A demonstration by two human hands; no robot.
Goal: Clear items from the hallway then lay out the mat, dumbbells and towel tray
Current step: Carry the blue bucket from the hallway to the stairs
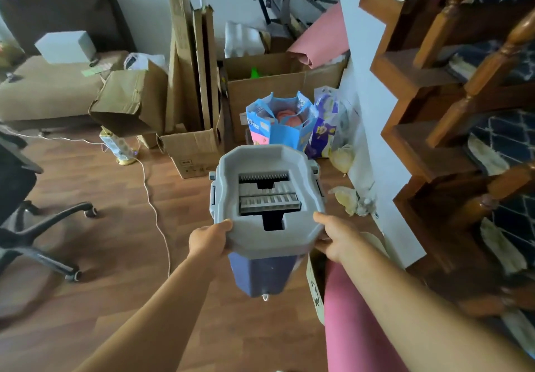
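Mat (348, 331) cut off below; left hand (209, 240), right hand (337, 238) grip bucket (262, 276).

A mop bucket (266, 198) has a top of smooth, matt grey plastic, with ridged slats in its well. Its body below is smooth blue plastic with a faint sheen. The floor (101, 235) is reddish-brown wood-grain laminate, lightly glossy. Cardboard boxes (272, 90) at the floor's far edge are matt brown paperboard, creased and torn at the flaps. A shopping bag (285, 137) in front of them is glossy printed blue plastic. A rolled pink mat (353, 328) at the floor's near right looks matt and soft, perhaps foam. The staircase (451, 88) is dark varnished wood, shiny on its turned balusters. A sofa (43, 93) is brown matt cloth. The wall (373, 128) is flat white paint.
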